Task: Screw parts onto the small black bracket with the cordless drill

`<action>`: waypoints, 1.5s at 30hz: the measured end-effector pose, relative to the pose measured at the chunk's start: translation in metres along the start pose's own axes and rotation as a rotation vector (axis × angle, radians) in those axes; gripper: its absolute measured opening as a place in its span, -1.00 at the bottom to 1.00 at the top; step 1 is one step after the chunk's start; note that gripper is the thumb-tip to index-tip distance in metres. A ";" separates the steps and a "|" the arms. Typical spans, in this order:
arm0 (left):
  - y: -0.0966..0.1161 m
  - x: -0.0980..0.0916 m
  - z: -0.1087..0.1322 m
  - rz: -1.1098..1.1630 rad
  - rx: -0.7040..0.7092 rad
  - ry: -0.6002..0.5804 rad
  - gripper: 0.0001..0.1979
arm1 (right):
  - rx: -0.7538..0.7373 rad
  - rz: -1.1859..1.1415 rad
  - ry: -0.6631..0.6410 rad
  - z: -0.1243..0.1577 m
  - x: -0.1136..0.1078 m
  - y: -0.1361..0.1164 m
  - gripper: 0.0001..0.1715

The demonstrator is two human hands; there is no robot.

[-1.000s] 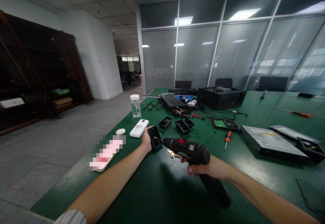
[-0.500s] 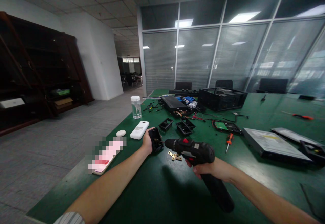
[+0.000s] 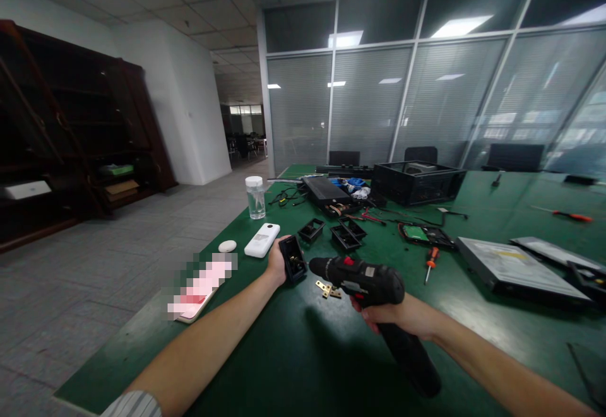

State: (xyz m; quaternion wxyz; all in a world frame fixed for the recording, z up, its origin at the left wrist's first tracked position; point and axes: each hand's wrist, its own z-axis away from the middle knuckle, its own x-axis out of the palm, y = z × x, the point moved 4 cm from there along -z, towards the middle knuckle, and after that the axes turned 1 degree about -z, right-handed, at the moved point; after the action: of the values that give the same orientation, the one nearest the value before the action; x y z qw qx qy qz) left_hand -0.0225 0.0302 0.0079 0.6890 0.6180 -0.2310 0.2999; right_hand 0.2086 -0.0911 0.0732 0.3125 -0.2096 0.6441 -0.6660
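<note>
Near mid-frame, a left hand (image 3: pixel 278 260) grips a small black box (image 3: pixel 294 264) over the green bench (image 3: pixel 246 354) as the right hand (image 3: pixel 392 317) clasps a power drill (image 3: pixel 367 278), nose just beside it, in apparent drill work whose next move calls for steady alignment.

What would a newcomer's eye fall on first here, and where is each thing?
The black power drill, gripped in the right hand, would probably catch the eye first, its front pointing towards the open black box in the left hand. Brass-coloured plates lie on the green table just below the drill's front end. Farther back, a large black case stands near the table's far edge.
</note>
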 end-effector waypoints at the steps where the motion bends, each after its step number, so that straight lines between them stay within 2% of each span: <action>1: 0.000 0.000 0.000 0.000 -0.005 0.003 -0.72 | -0.003 -0.009 -0.005 0.000 0.000 0.000 -0.78; 16: 0.000 0.001 0.001 -0.001 -0.007 0.000 -0.74 | -0.005 0.011 -0.017 0.000 0.000 0.001 -0.77; 31: -0.002 -0.002 -0.003 -0.014 0.005 -0.057 -0.70 | -0.005 -0.027 -0.035 0.000 0.001 0.000 -0.77; 45: -0.002 -0.002 -0.003 0.000 0.011 -0.025 -0.72 | 0.019 -0.020 0.001 0.000 0.002 -0.002 -0.77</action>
State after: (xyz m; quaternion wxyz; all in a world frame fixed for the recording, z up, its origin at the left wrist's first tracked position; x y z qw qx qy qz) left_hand -0.0231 0.0326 0.0048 0.6828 0.6254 -0.2378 0.2935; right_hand 0.2072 -0.0927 0.0750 0.3076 -0.2128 0.6357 -0.6752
